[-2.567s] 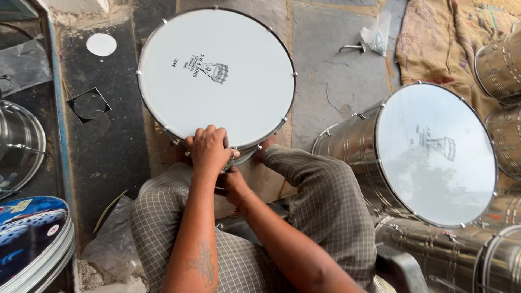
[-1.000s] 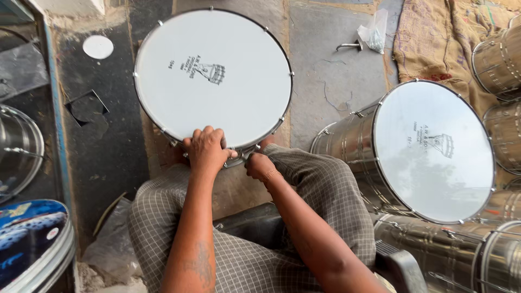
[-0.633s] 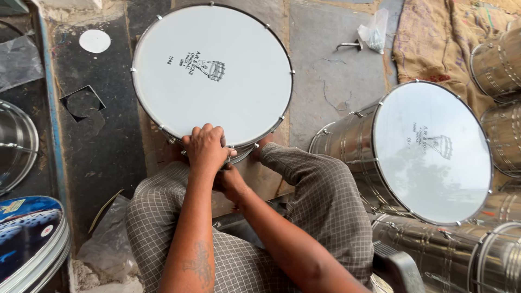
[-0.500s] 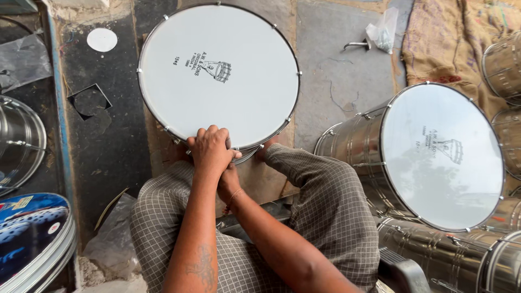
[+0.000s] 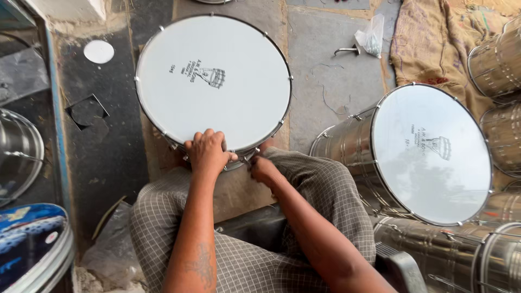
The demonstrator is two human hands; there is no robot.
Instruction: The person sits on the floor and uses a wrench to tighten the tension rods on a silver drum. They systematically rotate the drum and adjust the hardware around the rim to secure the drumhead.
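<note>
A drum with a white head (image 5: 217, 81) and a metal rim stands upright on the floor between my knees. My left hand (image 5: 206, 153) lies over its near rim, fingers curled down onto the hoop. Just to the right, my right hand (image 5: 264, 169) is closed around a small metal part (image 5: 248, 159) at the rim. I cannot tell whether that part is a tool or a bolt. My legs in checked cloth (image 5: 325, 190) frame the drum's near side.
A second white-headed drum (image 5: 429, 149) lies on its side to the right, with several bare metal shells (image 5: 496, 54) behind and below it. Burlap (image 5: 429, 43), a plastic bag (image 5: 372, 35) and a metal hook (image 5: 347, 51) lie beyond. Shiny shells (image 5: 19, 154) stand at the left.
My right hand slid in under the left hand at the rim and has now come back out to the right. My left hand has stayed on the hoop.
</note>
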